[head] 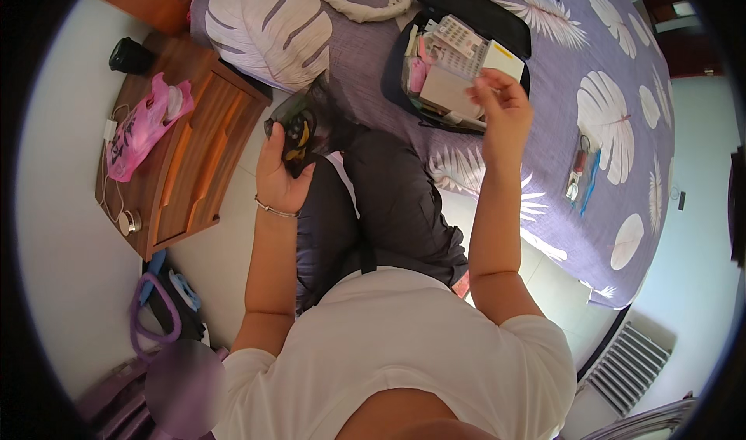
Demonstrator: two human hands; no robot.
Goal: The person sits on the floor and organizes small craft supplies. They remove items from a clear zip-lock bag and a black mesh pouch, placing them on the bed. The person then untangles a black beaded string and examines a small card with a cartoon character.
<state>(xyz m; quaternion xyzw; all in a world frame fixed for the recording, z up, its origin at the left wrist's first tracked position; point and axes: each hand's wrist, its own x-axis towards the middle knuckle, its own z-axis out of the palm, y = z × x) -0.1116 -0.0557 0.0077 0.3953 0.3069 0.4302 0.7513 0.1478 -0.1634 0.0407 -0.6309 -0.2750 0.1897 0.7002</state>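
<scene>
My left hand (282, 169) is closed around the lower part of a dark, see-through mesh pouch (296, 126). Black and yellow small items show inside it, too blurred to name. My right hand (505, 101) hovers at the near right of an open black zip case (396, 93), thumb and fingers brought close together. Whether anything thin is pinched there I cannot tell. The case lies on the bed with its lid (475, 12) folded back. It holds a clear plastic box with rows of small pieces (457, 50), a white box (502, 58), a beige box (449, 93) and a pink item (418, 74).
A patterned bedspread (548, 90) carries a cream fabric ring (367, 15) and a keyring with a blue strap (580, 172). At left, a wooden cabinet (192, 160) bears a pink plastic bag (145, 131), a black cup (131, 55) and a round metallic object (129, 223). A radiator (629, 367) stands lower right.
</scene>
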